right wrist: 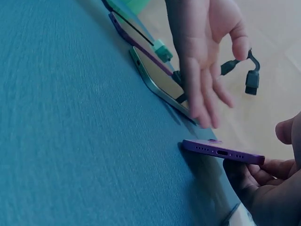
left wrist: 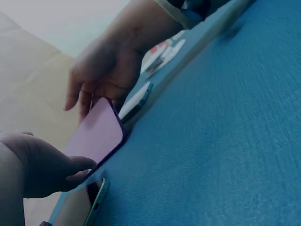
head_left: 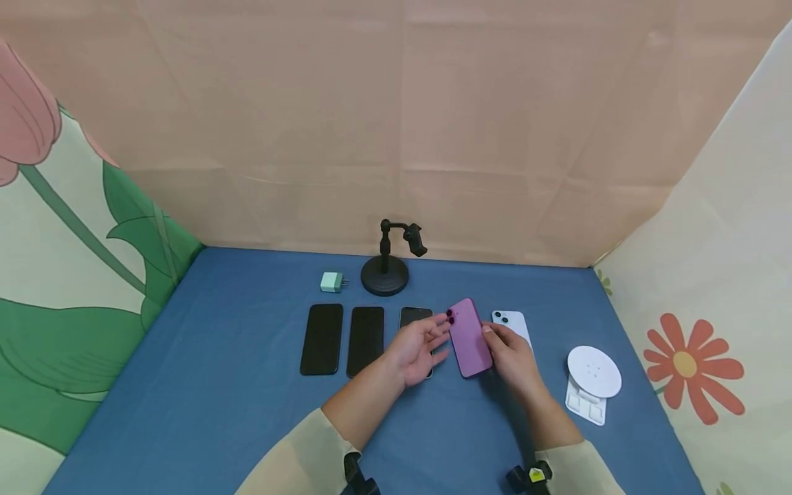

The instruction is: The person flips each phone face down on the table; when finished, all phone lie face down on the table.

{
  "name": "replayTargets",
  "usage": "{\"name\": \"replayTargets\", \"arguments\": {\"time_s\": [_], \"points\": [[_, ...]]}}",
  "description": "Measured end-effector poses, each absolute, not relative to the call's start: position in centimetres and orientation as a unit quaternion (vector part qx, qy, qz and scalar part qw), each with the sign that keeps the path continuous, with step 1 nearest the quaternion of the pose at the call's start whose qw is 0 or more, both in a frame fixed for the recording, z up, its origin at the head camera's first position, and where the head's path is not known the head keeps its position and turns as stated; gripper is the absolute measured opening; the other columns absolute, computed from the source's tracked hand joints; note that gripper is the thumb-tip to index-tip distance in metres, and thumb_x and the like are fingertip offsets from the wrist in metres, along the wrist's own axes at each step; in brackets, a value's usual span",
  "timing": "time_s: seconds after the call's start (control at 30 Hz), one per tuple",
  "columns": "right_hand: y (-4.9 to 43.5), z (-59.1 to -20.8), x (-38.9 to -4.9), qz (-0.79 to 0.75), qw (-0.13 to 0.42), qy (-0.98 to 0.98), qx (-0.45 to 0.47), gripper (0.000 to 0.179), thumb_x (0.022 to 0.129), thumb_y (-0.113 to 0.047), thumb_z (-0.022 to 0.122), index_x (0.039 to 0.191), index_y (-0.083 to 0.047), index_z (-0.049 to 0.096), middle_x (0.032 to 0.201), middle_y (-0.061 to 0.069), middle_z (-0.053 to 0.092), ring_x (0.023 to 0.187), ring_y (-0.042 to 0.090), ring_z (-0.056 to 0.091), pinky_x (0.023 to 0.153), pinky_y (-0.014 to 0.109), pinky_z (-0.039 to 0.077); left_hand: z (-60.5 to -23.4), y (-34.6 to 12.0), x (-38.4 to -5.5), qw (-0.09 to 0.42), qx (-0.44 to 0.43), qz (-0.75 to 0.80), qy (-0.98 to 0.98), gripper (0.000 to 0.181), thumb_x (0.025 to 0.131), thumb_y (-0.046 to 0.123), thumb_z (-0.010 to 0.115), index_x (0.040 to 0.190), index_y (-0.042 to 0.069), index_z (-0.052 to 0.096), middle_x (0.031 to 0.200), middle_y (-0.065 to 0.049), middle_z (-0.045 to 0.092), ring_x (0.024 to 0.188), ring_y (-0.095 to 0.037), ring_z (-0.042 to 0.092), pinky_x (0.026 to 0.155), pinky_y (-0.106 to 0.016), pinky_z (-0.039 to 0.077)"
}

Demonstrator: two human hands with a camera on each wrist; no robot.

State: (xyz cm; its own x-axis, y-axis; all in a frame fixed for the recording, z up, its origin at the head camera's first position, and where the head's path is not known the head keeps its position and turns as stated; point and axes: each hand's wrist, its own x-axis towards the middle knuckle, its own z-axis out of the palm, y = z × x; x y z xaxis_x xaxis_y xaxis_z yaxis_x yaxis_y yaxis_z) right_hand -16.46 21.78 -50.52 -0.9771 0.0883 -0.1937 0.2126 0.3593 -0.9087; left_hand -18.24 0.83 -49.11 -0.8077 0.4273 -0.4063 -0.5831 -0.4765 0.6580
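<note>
A purple phone [head_left: 470, 347] is held slightly tilted above the table, its camera side up. My right hand [head_left: 509, 354] grips it by the right edge, with fingers underneath in the right wrist view. Palm up, my left hand [head_left: 417, 350] has its fingers spread near the phone's upper left; in the right wrist view those fingers look apart from it. Beneath the left hand lies a dark-screened phone [head_left: 414, 315], partly hidden. A pale phone [head_left: 512, 322] with its cameras up lies behind the right hand, partly covered.
Two more dark-screened phones [head_left: 322, 340] lie side by side at left. Behind them are a pale green charger plug [head_left: 331, 282] and a black stand [head_left: 385, 275] with a bent arm. A white round-topped stand [head_left: 594, 371] is at right. Fabric walls [head_left: 396, 124] border the blue table [head_left: 247, 385].
</note>
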Motion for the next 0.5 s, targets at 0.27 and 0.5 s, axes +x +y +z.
{"name": "replayTargets", "arguments": {"time_s": [0.27,0.5], "points": [[22.3,-50.6,-16.2,-0.557,0.067,0.822,0.095,0.052,0.107,-0.041,0.053,0.147,-0.007,0.058,0.146,0.019,0.057,0.124,0.032,0.055,0.096,0.035,0.049,-50.3,1.4,-18.5,0.297,-0.103,0.848,0.427,0.073,0.09,0.005,0.046,0.161,0.001,0.031,0.167,-0.026,0.022,0.156,-0.042,0.017,0.125,-0.061,0.012],[22.5,-51.0,-16.0,-0.534,0.069,0.837,0.096,0.053,0.105,-0.041,0.056,0.146,-0.007,0.058,0.148,0.018,0.056,0.13,0.036,0.055,0.104,0.048,0.05,-50.4,1.5,-18.7,0.298,-0.111,0.847,0.426,0.07,0.092,0.007,0.047,0.161,0.001,0.032,0.164,-0.027,0.029,0.153,-0.042,0.026,0.126,-0.052,0.016]]}}
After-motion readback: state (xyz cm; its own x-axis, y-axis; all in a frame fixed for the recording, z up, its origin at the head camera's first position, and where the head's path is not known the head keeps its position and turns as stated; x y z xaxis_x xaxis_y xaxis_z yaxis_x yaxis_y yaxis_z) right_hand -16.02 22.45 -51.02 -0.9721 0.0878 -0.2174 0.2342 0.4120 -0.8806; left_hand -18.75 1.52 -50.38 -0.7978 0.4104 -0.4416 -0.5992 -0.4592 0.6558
